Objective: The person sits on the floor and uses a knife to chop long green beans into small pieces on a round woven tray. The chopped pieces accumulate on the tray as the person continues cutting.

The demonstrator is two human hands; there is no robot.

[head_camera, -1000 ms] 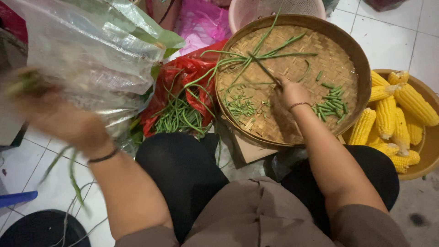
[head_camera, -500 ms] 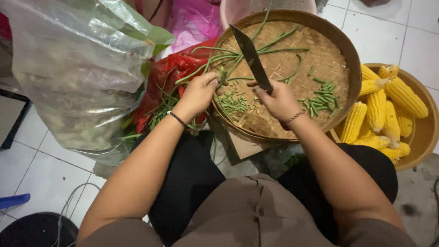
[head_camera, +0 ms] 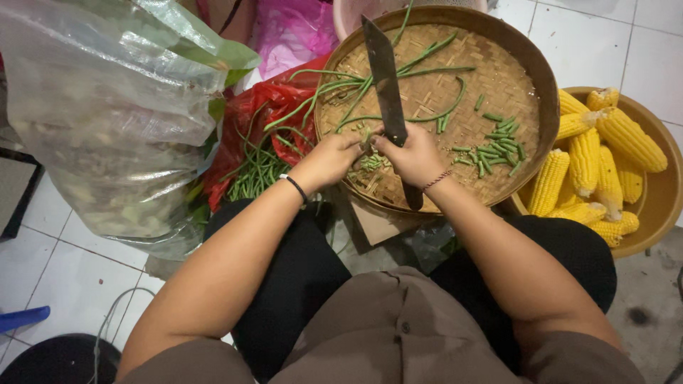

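Over the near rim of the woven bamboo tray point(head_camera: 526, 64), the right hand point(head_camera: 413, 156) is fisted around a large knife point(head_camera: 385, 85), blade pointing away. The left hand point(head_camera: 329, 160) pinches long beans point(head_camera: 370, 146) beside it. Cut bean pieces point(head_camera: 494, 149) lie right; corn cobs point(head_camera: 590, 163) fill a brown bowl point(head_camera: 658, 206).

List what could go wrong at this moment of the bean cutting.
1. The left hand pinches the long beans right beside the right hand holding the knife; the fingers could be nicked.
2. The woven tray seems to rest on the knees, so it might tip, spilling the cut pieces on the floor.
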